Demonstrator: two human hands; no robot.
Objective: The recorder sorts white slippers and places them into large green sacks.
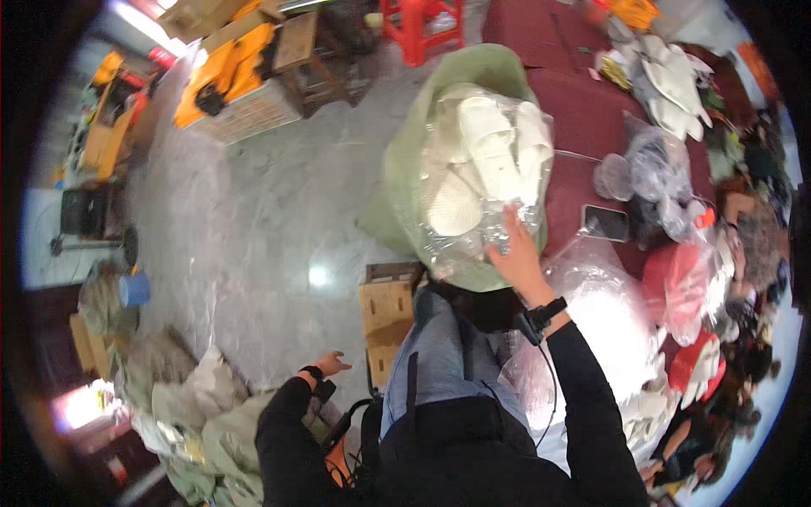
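Note:
A large green sack (405, 169) stands in front of me, lined with a clear plastic bag (490, 182) full of white slippers. My right hand (517, 249) reaches up and rests on the near side of the clear bag, fingers spread against the plastic. My left hand (331, 364) hangs out to the left above the floor, fingers apart and holding nothing. Both wrists wear a black band. My lap in blue jeans (439, 359) is just below the sack.
A dark red table (583, 110) on the right carries a phone (605, 223), clear bags and white slippers (672, 80). A person sits at the right edge. Cardboard box (387, 308) by my knee, cloth sacks (203, 406) lower left, red stool (422, 29) behind.

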